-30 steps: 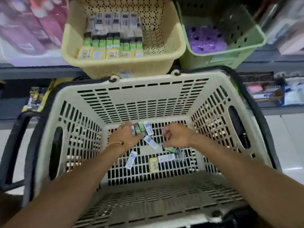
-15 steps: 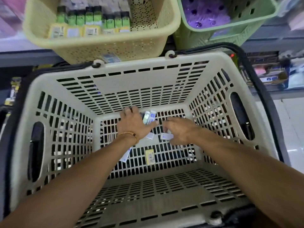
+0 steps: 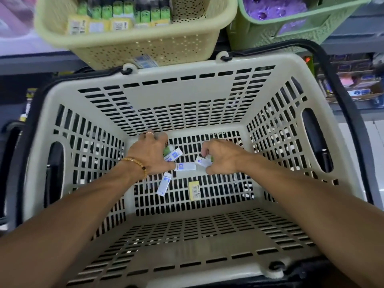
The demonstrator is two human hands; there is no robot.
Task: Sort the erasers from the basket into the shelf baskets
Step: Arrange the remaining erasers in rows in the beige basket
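Both my hands reach down to the floor of the beige slotted shopping basket. My left hand, with a bead bracelet on the wrist, grips a small bunch of erasers, white-and-blue and green ones. My right hand pinches a white-and-blue eraser. Between the hands lies another white-and-blue eraser. A further white-and-blue eraser and a yellow eraser lie loose on the basket floor. Above, the yellow shelf basket holds rows of green and yellow erasers.
A green shelf basket with purple items stands to the right of the yellow one. Grey shelf edges run behind both. The shopping basket's black handles hang down along its sides. More stock fills a lower shelf at the right.
The view has tipped down and closer to the shopping basket. My right hand has picked up a white-and-blue eraser from the floor; my left hand keeps its bunch of erasers.
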